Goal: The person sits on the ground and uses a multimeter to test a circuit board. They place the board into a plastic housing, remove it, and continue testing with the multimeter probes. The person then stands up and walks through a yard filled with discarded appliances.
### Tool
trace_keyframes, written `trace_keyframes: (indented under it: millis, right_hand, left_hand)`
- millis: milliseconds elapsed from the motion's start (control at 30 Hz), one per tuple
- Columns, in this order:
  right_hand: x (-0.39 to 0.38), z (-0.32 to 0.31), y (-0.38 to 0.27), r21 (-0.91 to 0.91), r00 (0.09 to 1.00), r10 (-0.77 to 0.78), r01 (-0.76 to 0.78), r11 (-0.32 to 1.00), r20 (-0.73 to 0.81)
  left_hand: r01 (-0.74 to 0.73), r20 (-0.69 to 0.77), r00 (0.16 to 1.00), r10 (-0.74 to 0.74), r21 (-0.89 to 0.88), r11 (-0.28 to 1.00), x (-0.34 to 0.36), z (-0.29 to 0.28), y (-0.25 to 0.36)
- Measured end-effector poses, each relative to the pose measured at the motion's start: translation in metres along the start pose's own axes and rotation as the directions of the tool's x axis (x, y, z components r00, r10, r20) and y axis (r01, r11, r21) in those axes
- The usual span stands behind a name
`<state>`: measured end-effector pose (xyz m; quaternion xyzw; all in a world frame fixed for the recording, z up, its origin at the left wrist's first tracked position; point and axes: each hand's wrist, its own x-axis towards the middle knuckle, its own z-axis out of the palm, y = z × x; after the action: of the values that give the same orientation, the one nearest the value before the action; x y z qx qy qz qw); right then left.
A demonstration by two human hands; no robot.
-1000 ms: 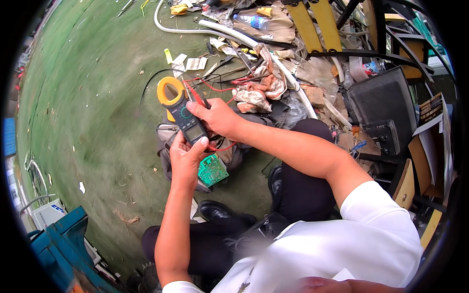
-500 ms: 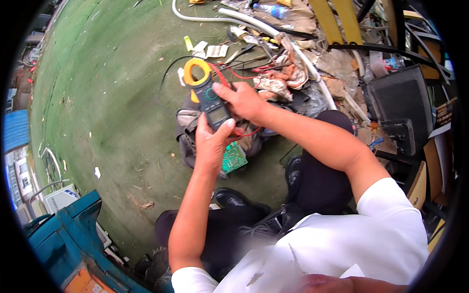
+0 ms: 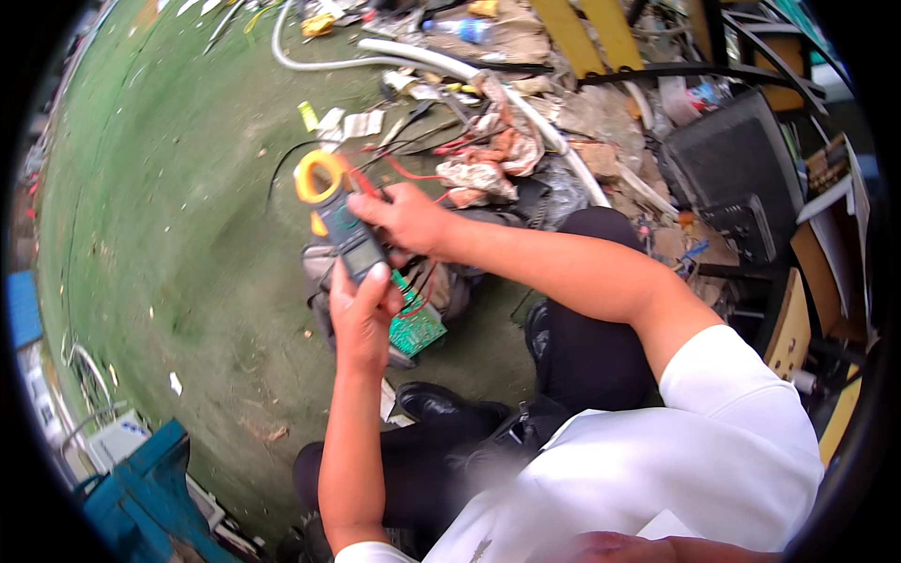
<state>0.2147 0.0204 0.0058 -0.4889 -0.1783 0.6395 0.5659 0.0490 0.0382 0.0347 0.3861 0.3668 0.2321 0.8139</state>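
Both hands hold a clamp meter (image 3: 343, 225) with a dark body and a yellow ring jaw, tilted with its jaw pointing away from me. My left hand (image 3: 358, 314) grips its lower end, thumb beside the small screen. My right hand (image 3: 405, 220) presses its thumb near the dial; its other fingers are partly hidden. A red test probe (image 3: 363, 180) sticks out by the right hand, and red and black leads trail from there. Below the hands, a green circuit board (image 3: 418, 330) rests against a grey-brown bag (image 3: 457, 293).
Scrap lies at the far right: a white pipe (image 3: 554, 136), dirty rags (image 3: 483, 174), a plastic bottle (image 3: 460, 30) and a black panel (image 3: 732, 169). A teal metal machine (image 3: 150, 497) stands at the near left. Green flooring (image 3: 178, 253) spreads to the left.
The whole scene has shifted left in the picture as the view moved. Both hands still hold the clamp meter, and more of the circuit board shows below them.
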Motion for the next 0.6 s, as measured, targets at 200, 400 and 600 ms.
trace_keyframes:
  millis: [200,400,600]
  right_hand:
    - [0.005,0.002,0.012,0.053,0.991,-0.083,0.078,0.996,0.103]
    - [-0.005,0.007,0.006,0.151,0.983,0.028,-0.057,0.987,0.184]
    - [-0.004,0.006,0.01,0.191,0.986,-0.02,-0.012,0.981,0.163]
  left_hand:
    - [0.039,0.093,0.995,-0.037,-0.021,0.999,-0.006,0.0,0.01]
    - [0.08,0.06,0.995,-0.076,-0.073,0.994,-0.009,0.002,0.009]
    - [0.149,0.029,0.989,-0.147,-0.173,0.974,-0.008,0.007,0.01]
